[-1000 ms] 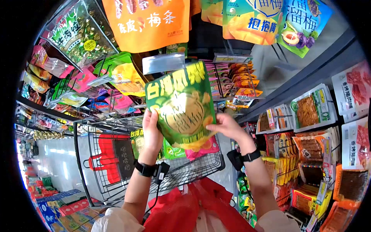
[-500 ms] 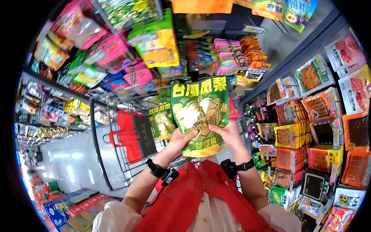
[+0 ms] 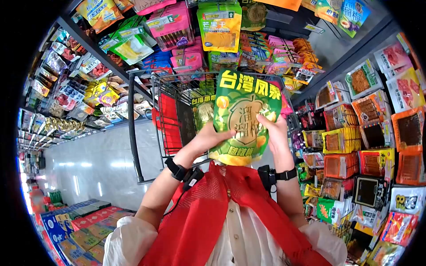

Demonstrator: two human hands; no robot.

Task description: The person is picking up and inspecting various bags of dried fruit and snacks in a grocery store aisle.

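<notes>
Between my two hands is a green and yellow snack bag (image 3: 246, 119) with large yellow lettering, its printed front facing me. My left hand (image 3: 207, 138) grips its lower left side, thumb across the front. My right hand (image 3: 276, 132) closes on the right side, its thumb also on the front. The rest of the fingers go behind the bag and are hidden. Beyond the bag stands a wire shopping cart (image 3: 132, 128). A matching green bag (image 3: 203, 111) is in the cart, partly covered by the held one.
Red and dark panels (image 3: 165, 128) show at the cart's left side. Dried mango bags (image 3: 220, 33) and other snack packets hang on the rack ahead. Meat snack packs (image 3: 339, 141) hang close on the right. Stacked boxes (image 3: 75, 226) stand low on the left beside the grey floor (image 3: 100, 153).
The held bag has moved up and right in the view and now leans slightly, with both hands still on it. The view has shifted, so the cart and racks appear further right.
</notes>
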